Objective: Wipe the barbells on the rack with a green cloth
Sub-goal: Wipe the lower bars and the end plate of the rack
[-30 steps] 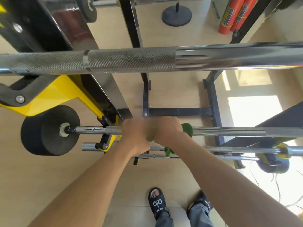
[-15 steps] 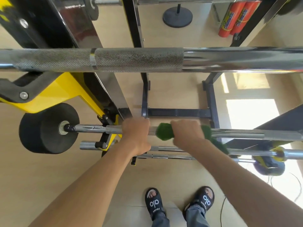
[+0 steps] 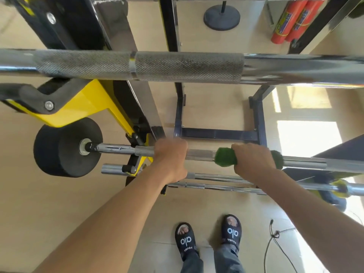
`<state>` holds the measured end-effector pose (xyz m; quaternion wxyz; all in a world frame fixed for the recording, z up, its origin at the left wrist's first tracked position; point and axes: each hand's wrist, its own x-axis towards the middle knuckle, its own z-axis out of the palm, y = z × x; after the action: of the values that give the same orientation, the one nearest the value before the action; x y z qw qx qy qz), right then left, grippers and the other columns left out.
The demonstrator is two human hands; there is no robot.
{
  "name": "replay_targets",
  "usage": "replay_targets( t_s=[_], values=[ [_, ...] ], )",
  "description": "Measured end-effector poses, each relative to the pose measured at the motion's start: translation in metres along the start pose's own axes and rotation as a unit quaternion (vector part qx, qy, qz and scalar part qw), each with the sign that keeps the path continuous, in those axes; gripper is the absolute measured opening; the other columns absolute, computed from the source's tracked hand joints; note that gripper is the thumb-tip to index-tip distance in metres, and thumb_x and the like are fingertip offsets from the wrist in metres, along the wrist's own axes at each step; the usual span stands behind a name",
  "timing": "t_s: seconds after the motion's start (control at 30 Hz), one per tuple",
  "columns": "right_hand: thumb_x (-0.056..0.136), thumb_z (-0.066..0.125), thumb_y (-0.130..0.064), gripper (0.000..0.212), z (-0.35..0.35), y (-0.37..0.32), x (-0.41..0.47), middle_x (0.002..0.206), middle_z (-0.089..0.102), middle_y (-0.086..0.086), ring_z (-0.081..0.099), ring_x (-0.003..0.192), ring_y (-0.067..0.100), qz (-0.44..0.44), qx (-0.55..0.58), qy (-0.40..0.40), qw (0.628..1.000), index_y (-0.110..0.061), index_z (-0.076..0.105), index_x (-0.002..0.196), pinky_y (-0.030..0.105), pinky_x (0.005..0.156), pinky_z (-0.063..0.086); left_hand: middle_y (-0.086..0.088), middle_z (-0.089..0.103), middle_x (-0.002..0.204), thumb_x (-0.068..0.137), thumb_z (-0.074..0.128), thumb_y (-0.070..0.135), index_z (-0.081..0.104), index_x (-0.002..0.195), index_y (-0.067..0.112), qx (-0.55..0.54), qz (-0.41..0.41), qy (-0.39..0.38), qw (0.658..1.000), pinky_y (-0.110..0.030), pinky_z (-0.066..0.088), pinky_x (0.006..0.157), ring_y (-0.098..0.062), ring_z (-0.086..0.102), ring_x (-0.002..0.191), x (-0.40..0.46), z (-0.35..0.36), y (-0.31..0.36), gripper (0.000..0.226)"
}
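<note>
A chrome barbell [image 3: 201, 155] lies across the rack at mid height, with a black plate [image 3: 65, 148] on its left end. My left hand [image 3: 170, 159] grips this bar just right of the yellow rack arm. My right hand [image 3: 254, 161] is wrapped round the same bar with a green cloth [image 3: 225, 159] between palm and steel; cloth sticks out on both sides of the fist. A thicker knurled barbell [image 3: 187, 66] runs across the view higher up, close to the camera. Two more bars [image 3: 216, 182] rest lower, beneath my hands.
The black and yellow rack upright [image 3: 110, 107] stands to the left, a dark blue frame [image 3: 218, 133] behind the bars. Red cylinders [image 3: 289, 18] and a round black base [image 3: 221, 15] sit on the far floor. A black cable [image 3: 271, 239] lies by my sandalled feet [image 3: 208, 239].
My right hand has slid the green cloth to the right along the bar, away from my left hand, which has stayed gripping the same spot.
</note>
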<state>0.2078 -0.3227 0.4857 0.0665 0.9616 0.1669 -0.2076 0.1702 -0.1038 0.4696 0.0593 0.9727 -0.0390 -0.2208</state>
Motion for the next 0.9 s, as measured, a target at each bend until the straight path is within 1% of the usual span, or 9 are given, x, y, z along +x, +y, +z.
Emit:
replay_targets(
  t_s=[0.13,0.27,0.33,0.43,0.53,0.6,0.67,0.77,0.9],
  values=[
    [0.085,0.06,-0.015,0.018,-0.004,-0.059,0.022,0.081,0.06,-0.006,0.062,0.079,0.016,-0.048,0.04,-0.024,0.998,-0.023,0.06,0.101,0.03,0.073,0.051,0.001,0.046,0.124,0.073,0.071,0.015,0.043,0.124,0.021,0.012,-0.016,0.007,1.0,-0.044,0.022,0.111,-0.024,0.042,0.12,0.002,0.002,0.002,0.058],
    [0.084,0.063,-0.023,0.008,-0.001,-0.084,0.036,0.074,0.06,-0.007,0.06,0.07,0.016,-0.075,0.061,0.006,0.995,-0.026,0.061,0.091,0.03,0.067,0.048,0.0,0.044,0.122,0.072,0.07,0.013,0.041,0.124,0.018,0.022,-0.025,0.004,0.999,-0.042,0.022,0.11,-0.024,0.042,0.121,0.004,0.001,0.003,0.059],
    [0.083,0.063,-0.023,0.012,0.001,-0.074,0.03,0.075,0.059,-0.008,0.06,0.07,0.016,-0.094,0.068,0.016,0.993,-0.025,0.057,0.093,0.031,0.067,0.05,-0.001,0.042,0.123,0.073,0.071,0.015,0.038,0.125,0.018,0.007,-0.027,0.005,1.0,-0.041,0.024,0.111,-0.024,0.041,0.12,0.001,0.002,0.003,0.062],
    [0.085,0.06,-0.02,0.017,0.006,-0.041,0.02,0.08,0.059,-0.006,0.057,0.07,0.018,-0.087,0.045,0.028,0.995,-0.025,0.051,0.098,0.031,0.063,0.042,-0.001,0.039,0.129,0.077,0.076,0.025,0.033,0.132,0.018,-0.016,-0.011,0.013,1.0,-0.038,0.027,0.112,-0.023,0.039,0.123,-0.004,0.001,-0.008,0.07],
    [0.087,0.062,-0.025,0.019,0.01,0.007,0.007,0.081,0.06,-0.007,0.06,0.071,0.015,-0.038,0.015,0.0,0.999,-0.026,0.052,0.103,0.031,0.063,0.046,-0.004,0.036,0.142,0.081,0.076,0.03,0.027,0.143,0.016,0.029,-0.022,0.037,0.999,-0.041,0.024,0.118,-0.024,0.036,0.135,-0.021,0.0,-0.034,0.08],
    [0.085,0.062,-0.027,0.019,0.01,0.018,0.002,0.081,0.061,-0.007,0.063,0.074,0.016,-0.025,0.011,-0.012,1.0,-0.027,0.054,0.102,0.032,0.069,0.051,-0.003,0.037,0.144,0.081,0.074,0.027,0.027,0.143,0.016,0.074,-0.026,0.047,0.996,-0.04,0.024,0.12,-0.024,0.035,0.137,-0.036,0.004,-0.05,0.079],
    [0.082,0.061,-0.023,0.019,0.004,0.008,0.007,0.081,0.061,-0.007,0.063,0.076,0.017,-0.025,0.027,-0.023,0.999,-0.029,0.057,0.099,0.032,0.075,0.053,-0.002,0.038,0.139,0.079,0.074,0.027,0.027,0.139,0.017,0.113,-0.022,0.038,0.993,-0.039,0.024,0.119,-0.024,0.035,0.134,-0.041,0.008,-0.056,0.077],
    [0.082,0.061,-0.019,0.019,-0.001,-0.027,0.021,0.084,0.063,-0.004,0.063,0.079,0.018,-0.065,0.045,-0.042,0.996,-0.026,0.058,0.099,0.034,0.078,0.054,-0.004,0.036,0.133,0.077,0.074,0.028,0.027,0.134,0.015,0.151,-0.021,0.025,0.988,-0.04,0.024,0.117,-0.025,0.036,0.13,-0.036,0.01,-0.052,0.076],
    [0.082,0.063,-0.022,0.014,-0.007,-0.082,0.04,0.084,0.063,-0.003,0.064,0.079,0.018,-0.108,0.091,-0.054,0.988,-0.023,0.062,0.096,0.035,0.079,0.056,-0.004,0.035,0.13,0.074,0.075,0.025,0.027,0.132,0.016,0.148,-0.022,0.027,0.988,-0.04,0.024,0.118,-0.025,0.036,0.128,-0.036,0.013,-0.052,0.076]
  ],
)
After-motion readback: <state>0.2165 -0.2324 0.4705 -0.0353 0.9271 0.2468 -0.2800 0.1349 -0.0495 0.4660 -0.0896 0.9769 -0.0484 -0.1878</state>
